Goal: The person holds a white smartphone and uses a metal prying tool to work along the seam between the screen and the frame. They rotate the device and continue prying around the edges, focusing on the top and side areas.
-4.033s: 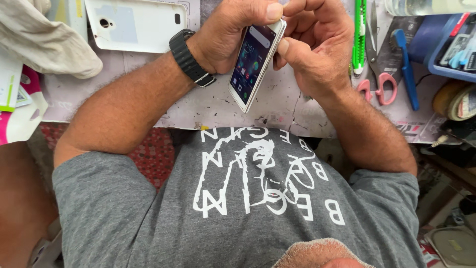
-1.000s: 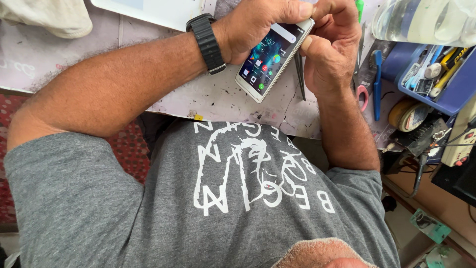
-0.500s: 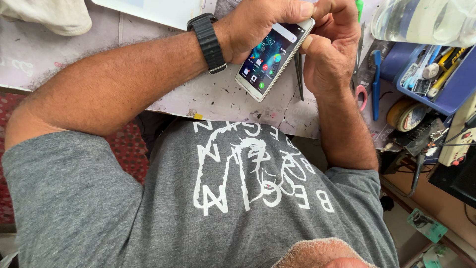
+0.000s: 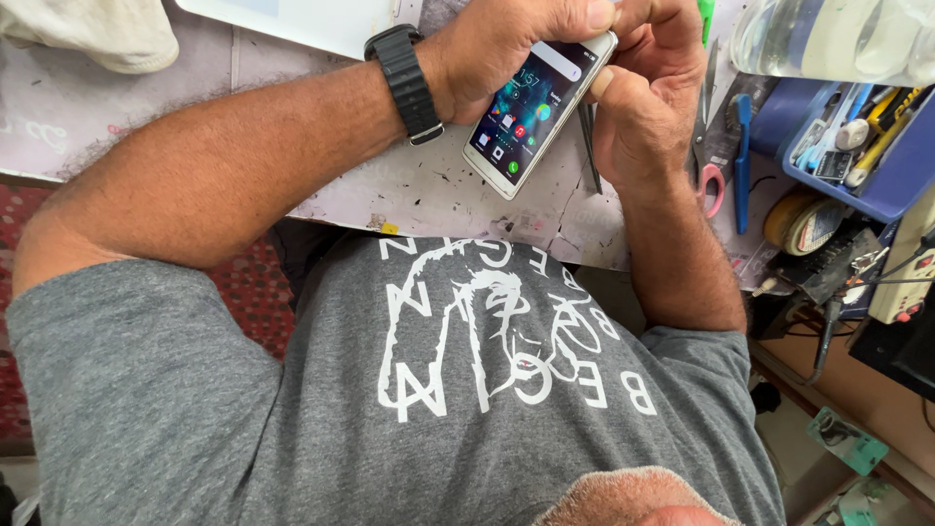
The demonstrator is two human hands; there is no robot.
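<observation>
Little had moved over the last second: both hands remained closed on the phone, and the view had hardly shifted. Four seconds back, the phone stood edge-on to the camera; it now lay tilted with its lit screen facing up.

The white slab-shaped smartphone with a lit icon screen (image 4: 539, 109) was held above the stained pale work mat (image 4: 429, 195), near the bench's front edge. The left hand (image 4: 506, 39), a black strap watch (image 4: 404, 70) on its wrist, was wrapped around the phone's upper left side, thumb on the top corner. The right hand (image 4: 648, 97) was curled tight against the right edge, one fingertip pressing the rim. Its other fingers were cut off by the frame top, so their grip could not be judged.

Dark metal tweezers (image 4: 588, 146) lay partly hidden under the phone and right hand. Pink-handled scissors (image 4: 709, 175) and a blue-handled tool (image 4: 742, 156) lay just right of that hand, their tips hard to make out. A blue plastic tray of small tools (image 4: 857, 127) sat beyond, its contents too cluttered to identify.
</observation>
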